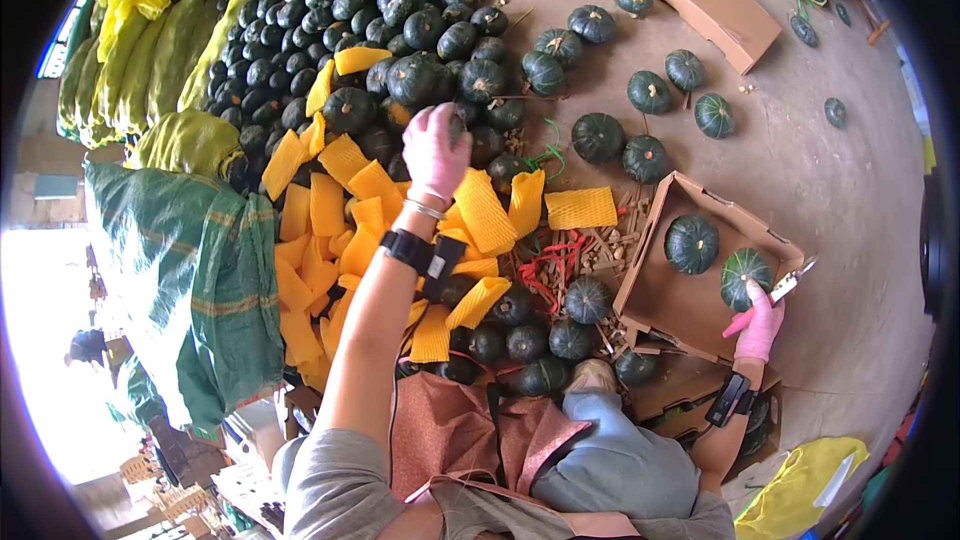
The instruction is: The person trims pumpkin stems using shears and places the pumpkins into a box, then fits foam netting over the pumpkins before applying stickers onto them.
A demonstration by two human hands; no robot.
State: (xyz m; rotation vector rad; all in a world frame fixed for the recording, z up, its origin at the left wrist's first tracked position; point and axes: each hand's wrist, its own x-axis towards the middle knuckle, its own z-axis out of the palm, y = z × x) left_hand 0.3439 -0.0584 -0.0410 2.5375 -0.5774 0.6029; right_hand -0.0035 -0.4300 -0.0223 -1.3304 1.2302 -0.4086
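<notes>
- One heap of dark squashes (340, 10) covers the floor (850, 200) at upper left; lifting from its lower edge, palm well under, should stop neighbours rolling.
- One green sheet (230, 280) bulges along the heap's left edge, clear of both hands.
- Many yellow nets (325, 205) lie loose over the heap's lower edge, around the left arm; they could snag fingers.
- One open carton (660, 302) has one squash (691, 244) near its top corner, another squash (741, 268) near its right.
- Left hand (437, 148): fingers half curled over the heap; I cannot tell its grip.
- Right hand (762, 328): closed around a silver tool (793, 280), fingertips touching the second squash; best keep metal off rind.
- Red scraps (550, 265) litter the floor beside the carton's left edge.
</notes>
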